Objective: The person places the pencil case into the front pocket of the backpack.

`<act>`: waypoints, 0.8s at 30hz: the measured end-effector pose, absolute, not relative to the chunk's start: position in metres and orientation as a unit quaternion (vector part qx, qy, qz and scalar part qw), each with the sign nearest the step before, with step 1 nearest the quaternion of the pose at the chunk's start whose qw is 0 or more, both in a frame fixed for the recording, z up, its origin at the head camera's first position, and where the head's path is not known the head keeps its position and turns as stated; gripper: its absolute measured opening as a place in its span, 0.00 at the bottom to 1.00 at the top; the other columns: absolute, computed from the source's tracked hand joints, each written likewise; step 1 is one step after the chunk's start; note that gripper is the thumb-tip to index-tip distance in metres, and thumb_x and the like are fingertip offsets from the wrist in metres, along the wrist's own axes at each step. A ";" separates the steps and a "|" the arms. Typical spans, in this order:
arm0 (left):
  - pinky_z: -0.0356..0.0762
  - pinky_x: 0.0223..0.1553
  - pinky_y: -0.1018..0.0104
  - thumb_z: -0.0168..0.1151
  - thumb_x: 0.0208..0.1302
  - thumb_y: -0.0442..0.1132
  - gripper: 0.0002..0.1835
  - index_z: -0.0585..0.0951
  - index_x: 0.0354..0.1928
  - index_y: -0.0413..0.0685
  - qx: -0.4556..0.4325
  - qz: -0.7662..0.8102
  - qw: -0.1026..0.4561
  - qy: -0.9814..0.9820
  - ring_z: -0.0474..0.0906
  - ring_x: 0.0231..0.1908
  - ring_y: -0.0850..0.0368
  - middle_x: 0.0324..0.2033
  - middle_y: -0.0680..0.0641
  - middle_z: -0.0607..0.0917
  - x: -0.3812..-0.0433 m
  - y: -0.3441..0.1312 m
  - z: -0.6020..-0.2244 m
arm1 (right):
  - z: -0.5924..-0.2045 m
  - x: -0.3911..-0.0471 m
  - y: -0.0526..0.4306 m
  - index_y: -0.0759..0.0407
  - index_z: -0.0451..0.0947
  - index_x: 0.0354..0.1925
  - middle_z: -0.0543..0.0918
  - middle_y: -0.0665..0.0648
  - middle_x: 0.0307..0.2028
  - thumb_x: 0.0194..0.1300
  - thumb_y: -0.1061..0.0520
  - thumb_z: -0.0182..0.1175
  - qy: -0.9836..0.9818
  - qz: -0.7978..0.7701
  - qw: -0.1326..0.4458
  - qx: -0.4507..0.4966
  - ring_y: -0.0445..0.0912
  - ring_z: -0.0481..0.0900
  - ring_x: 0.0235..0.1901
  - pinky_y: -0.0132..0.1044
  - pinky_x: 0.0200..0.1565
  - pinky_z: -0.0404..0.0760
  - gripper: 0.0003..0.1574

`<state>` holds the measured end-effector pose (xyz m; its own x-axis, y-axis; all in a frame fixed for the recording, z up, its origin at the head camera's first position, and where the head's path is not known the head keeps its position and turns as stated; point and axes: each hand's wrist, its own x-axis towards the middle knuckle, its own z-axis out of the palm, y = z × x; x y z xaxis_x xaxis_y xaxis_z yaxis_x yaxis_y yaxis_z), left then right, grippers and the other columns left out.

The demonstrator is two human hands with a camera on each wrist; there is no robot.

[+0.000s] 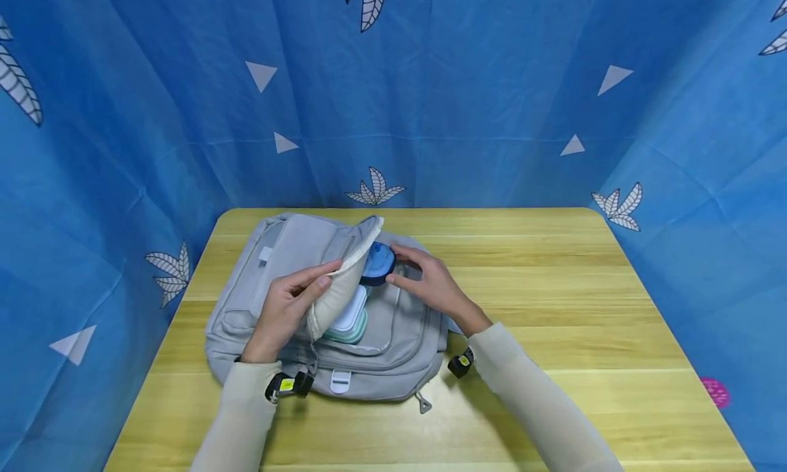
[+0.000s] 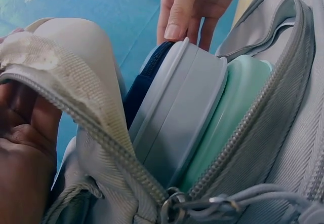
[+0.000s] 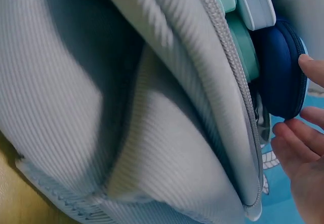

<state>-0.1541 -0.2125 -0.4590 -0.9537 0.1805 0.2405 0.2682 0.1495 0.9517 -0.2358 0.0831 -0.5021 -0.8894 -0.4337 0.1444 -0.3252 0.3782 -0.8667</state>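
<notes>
A grey backpack (image 1: pixel 393 382) lies on the table with a zipped pocket gaping. My left hand (image 1: pixel 284 311) grips the pocket's pale-lined flap (image 1: pixel 340 296) by its edge and holds it raised. At the far end of the opening, my right hand (image 1: pixel 435 285) pinches a blue zippered case (image 1: pixel 380 260) between thumb and fingers. The case's dark blue side (image 3: pixel 276 69) is partly inside the pocket in the right wrist view. Beside it, a pale grey box (image 2: pixel 179 105) and a mint green box (image 2: pixel 223 120) stand in the pocket, their lower parts hidden.
The wooden table (image 1: pixel 584 287) extends to the right of the backpack. Blue patterned curtains (image 1: pixel 492 117) hang behind and at both sides. Zipper pulls and a cord (image 2: pixel 268 191) hang at the near end of the pocket's opening.
</notes>
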 end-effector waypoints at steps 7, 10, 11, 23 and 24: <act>0.79 0.62 0.74 0.63 0.82 0.38 0.19 0.85 0.69 0.43 -0.146 -0.631 0.035 -0.761 0.82 0.65 0.68 0.63 0.60 0.89 -0.154 -0.210 -0.457 | -0.504 -0.236 0.083 0.61 0.72 0.79 0.75 0.65 0.77 0.75 0.53 0.73 0.827 -0.509 0.050 -0.236 0.59 0.79 0.72 0.52 0.72 0.77 0.42; 0.79 0.63 0.73 0.63 0.82 0.37 0.18 0.86 0.68 0.43 -0.157 -0.629 0.031 -0.761 0.82 0.65 0.67 0.63 0.56 0.89 -0.155 -0.210 -0.457 | -0.504 -0.235 0.082 0.62 0.72 0.79 0.75 0.65 0.77 0.75 0.53 0.73 0.826 -0.511 0.047 -0.234 0.60 0.80 0.71 0.51 0.72 0.78 0.42; 0.78 0.64 0.73 0.63 0.82 0.37 0.18 0.86 0.68 0.44 -0.163 -0.627 0.027 -0.761 0.82 0.66 0.67 0.63 0.56 0.89 -0.156 -0.210 -0.457 | -0.505 -0.235 0.082 0.62 0.72 0.79 0.75 0.65 0.76 0.74 0.53 0.73 0.826 -0.512 0.046 -0.231 0.60 0.80 0.71 0.51 0.71 0.78 0.42; 0.81 0.58 0.71 0.59 0.84 0.37 0.18 0.86 0.67 0.41 -0.199 -0.627 -0.033 -0.753 0.84 0.62 0.63 0.62 0.53 0.90 -0.171 -0.218 -0.461 | -0.507 -0.232 0.075 0.63 0.70 0.80 0.74 0.65 0.78 0.75 0.53 0.72 0.834 -0.490 0.019 -0.254 0.60 0.77 0.74 0.53 0.71 0.78 0.42; 0.81 0.57 0.71 0.59 0.84 0.38 0.18 0.86 0.67 0.41 -0.201 -0.626 -0.037 -0.753 0.84 0.61 0.63 0.62 0.54 0.90 -0.172 -0.217 -0.461 | -0.506 -0.232 0.074 0.64 0.69 0.80 0.73 0.66 0.78 0.76 0.54 0.72 0.834 -0.487 0.015 -0.260 0.60 0.76 0.75 0.54 0.71 0.78 0.43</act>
